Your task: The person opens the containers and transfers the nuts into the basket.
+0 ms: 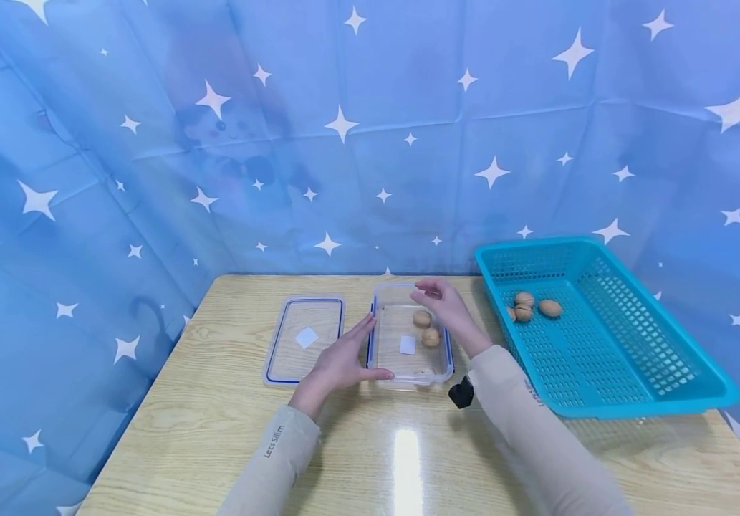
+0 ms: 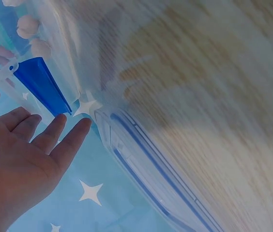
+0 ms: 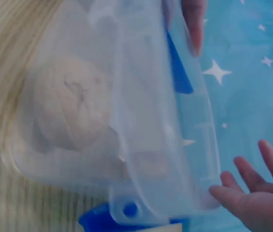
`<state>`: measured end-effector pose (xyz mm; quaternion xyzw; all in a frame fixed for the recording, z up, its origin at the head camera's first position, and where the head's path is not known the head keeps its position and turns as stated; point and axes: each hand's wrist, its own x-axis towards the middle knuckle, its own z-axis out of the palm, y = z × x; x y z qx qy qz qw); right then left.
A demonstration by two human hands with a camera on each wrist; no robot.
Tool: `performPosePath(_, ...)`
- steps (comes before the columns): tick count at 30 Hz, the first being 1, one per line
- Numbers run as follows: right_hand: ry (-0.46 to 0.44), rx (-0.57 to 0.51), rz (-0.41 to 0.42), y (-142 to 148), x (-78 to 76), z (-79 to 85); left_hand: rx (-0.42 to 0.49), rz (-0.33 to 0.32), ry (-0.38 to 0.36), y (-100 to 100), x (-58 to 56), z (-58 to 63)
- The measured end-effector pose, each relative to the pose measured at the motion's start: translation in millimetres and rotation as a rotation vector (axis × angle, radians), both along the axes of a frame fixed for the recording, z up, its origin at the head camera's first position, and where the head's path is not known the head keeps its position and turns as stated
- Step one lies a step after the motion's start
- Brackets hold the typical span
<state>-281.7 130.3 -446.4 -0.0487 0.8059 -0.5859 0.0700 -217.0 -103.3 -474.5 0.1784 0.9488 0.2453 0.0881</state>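
A clear plastic box [image 1: 392, 324] with blue side clips stands on the table, two walnuts [image 1: 430, 337] inside its right half. Along its left side lies my left hand [image 1: 339, 364], fingers extended and thumb by the front edge. The left wrist view shows those fingers [image 2: 69, 144] spread near a blue clip [image 2: 42, 84]. My right hand [image 1: 448, 308] is over the back right corner, its fingers loosely bent with nothing visible in them. In the right wrist view the right hand [image 3: 260, 193] has a fingertip at the box rim. One walnut [image 3: 73, 104] appears through the blurred wall.
Left of the box lies its clear lid [image 1: 295, 362] with a blue seal. A turquoise basket [image 1: 592, 351] at the right holds several walnuts [image 1: 550, 308]. Some black object [image 1: 462, 393] shows beside the right sleeve. A blue star-patterned cloth [image 1: 395, 165] hangs behind the table [image 1: 215, 430].
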Motion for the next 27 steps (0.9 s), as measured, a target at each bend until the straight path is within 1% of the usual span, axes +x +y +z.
performPosePath(1,0.000,0.010,0.012,-2.3,0.5,-1.7,-0.001,0.000,0.002,0.0,0.1,0.0)
performPosePath(4,-0.036,0.038,0.050,-8.9,1.8,-7.9,-0.006,0.000,0.001,0.1,0.4,0.5)
performPosePath(6,-0.076,0.052,0.077,-12.3,3.8,-12.4,-0.010,-0.003,-0.003,0.4,0.6,1.1)
performPosePath(8,-0.109,0.057,0.087,-14.8,5.9,-16.6,-0.009,-0.010,-0.001,0.7,0.6,1.4)
performPosePath(10,-0.118,0.051,0.099,-16.5,7.7,-19.7,-0.013,-0.012,0.001,0.9,0.4,1.5)
performPosePath(12,-0.108,0.043,0.103,-18.0,8.1,-22.8,-0.009,-0.009,0.002,1.2,0.3,1.8)
performPosePath(14,-0.077,0.045,0.115,-20.2,7.6,-25.7,-0.009,-0.005,0.002,1.3,0.0,1.8)
performPosePath(17,-0.046,0.074,0.129,-24.4,6.6,-31.8,-0.005,-0.001,0.003,1.1,-0.1,1.7)
performPosePath(19,-0.033,0.100,0.156,-27.6,6.7,-36.3,-0.003,-0.001,0.006,0.7,-0.3,1.3)
performPosePath(24,-0.074,0.088,0.245,-35.2,9.0,-45.1,0.003,-0.003,0.008,-0.2,-0.2,0.9)
performPosePath(27,-0.085,0.078,0.261,-38.4,10.4,-46.6,-0.001,0.004,0.004,-1.0,-0.2,1.2)
